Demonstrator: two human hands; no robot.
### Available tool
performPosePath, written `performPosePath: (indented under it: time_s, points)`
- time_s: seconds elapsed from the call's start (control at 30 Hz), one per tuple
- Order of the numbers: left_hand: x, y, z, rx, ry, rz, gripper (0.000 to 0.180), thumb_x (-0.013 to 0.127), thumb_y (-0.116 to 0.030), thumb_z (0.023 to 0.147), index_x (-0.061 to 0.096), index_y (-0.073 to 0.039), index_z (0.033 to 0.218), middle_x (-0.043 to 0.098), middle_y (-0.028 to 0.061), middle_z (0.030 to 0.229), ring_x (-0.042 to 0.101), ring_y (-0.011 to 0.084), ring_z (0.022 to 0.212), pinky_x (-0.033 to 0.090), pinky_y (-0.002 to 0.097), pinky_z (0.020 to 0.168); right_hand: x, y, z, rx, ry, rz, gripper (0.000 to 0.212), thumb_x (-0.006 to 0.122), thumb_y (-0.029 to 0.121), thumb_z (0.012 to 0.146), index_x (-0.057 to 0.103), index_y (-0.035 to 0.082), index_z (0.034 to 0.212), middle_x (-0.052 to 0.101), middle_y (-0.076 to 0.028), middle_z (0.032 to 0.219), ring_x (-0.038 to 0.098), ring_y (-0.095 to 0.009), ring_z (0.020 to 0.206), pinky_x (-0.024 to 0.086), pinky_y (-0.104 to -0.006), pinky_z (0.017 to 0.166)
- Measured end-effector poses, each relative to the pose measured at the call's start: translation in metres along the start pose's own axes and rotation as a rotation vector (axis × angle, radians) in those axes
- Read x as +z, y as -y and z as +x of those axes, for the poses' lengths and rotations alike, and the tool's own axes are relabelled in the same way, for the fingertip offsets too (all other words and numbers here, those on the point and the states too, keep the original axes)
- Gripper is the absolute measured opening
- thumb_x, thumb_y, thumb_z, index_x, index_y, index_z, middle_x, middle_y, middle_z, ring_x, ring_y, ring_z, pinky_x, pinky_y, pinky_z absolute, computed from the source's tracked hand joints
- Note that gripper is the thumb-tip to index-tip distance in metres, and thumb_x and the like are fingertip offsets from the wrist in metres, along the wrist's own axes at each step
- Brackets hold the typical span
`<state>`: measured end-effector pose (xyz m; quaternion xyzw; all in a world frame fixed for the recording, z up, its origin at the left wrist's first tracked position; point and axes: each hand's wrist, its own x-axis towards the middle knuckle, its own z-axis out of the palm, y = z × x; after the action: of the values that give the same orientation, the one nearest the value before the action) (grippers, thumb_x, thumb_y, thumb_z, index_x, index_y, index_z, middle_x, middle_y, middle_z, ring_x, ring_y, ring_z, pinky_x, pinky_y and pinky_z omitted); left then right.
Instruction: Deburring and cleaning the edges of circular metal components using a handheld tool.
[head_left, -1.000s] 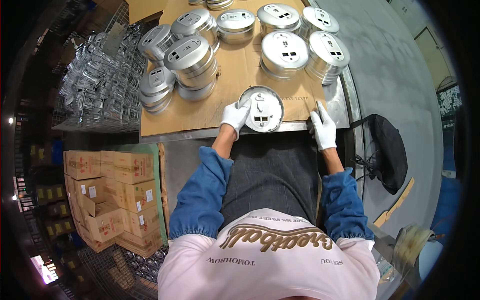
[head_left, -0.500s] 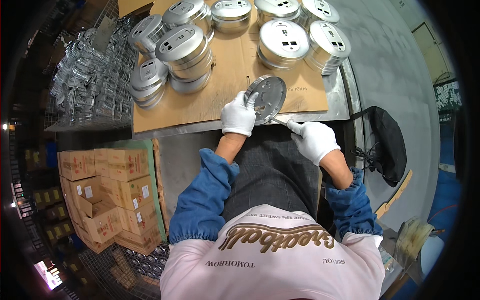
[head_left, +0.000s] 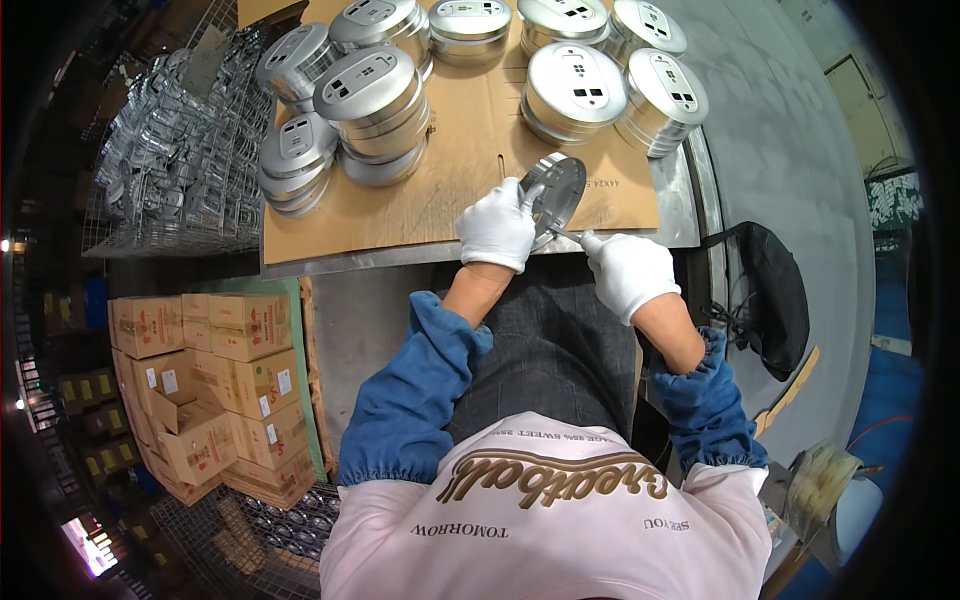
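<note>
My left hand (head_left: 497, 228), in a white glove, grips the left rim of a round grey metal cover (head_left: 562, 190), which is tilted up above the table's front edge. In my gloved right hand (head_left: 632, 272) is a thin metal tool (head_left: 564, 233), its tip against the cover's lower inside part. The tool's kind cannot be made out, as the fingers hide its handle end. Beyond my hands stand stacks of similar silver round covers with square cut-outs, among them a left stack (head_left: 370, 95) and a right one (head_left: 575, 90).
A cardboard sheet (head_left: 470, 200) covers the metal table (head_left: 683, 215). To the left stands a wire basket (head_left: 180, 150) of shiny metal parts. Below it are stacked cardboard boxes (head_left: 245, 375). A black bag (head_left: 765, 295) hangs at the right edge.
The cover has turned more edge-on and shifted slightly right together with my left hand. The tool's tip now sits farther inside the cover, away from its lower rim.
</note>
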<state>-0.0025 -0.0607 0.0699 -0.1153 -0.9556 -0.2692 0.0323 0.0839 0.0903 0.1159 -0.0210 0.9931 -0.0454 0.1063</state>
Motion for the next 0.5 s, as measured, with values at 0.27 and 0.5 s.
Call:
performPosePath:
  time_s: [0.27, 0.5]
  points:
    - [0.002, -0.002, 0.005, 0.038, 0.01, -0.002, 0.028, 0.057, -0.037, 0.085, 0.057, -0.01, 0.08, 0.063, 0.0121, 0.071, 0.062, 0.0341, 0.066, 0.048, 0.0444, 0.058, -0.009, 0.002, 0.006, -0.041, 0.01, -0.044, 0.013, 0.057, 0.015, 0.077, 0.061, 0.012, 0.088, 0.062, -0.012, 0.07, 0.062, -0.032, 0.069, 0.048, -0.0434, 0.059]
    - [0.003, -0.005, 0.01, 0.089, 0.034, -0.006, 0.024, 0.058, -0.034, 0.084, 0.058, -0.011, 0.082, 0.064, 0.0111, 0.074, 0.062, 0.0326, 0.068, 0.048, 0.0435, 0.059, -0.035, 0.006, 0.03, -0.07, 0.224, -0.101, 0.016, 0.056, 0.007, 0.071, 0.067, 0.006, 0.081, 0.066, -0.017, 0.08, 0.065, -0.033, 0.077, 0.052, -0.0403, 0.069]
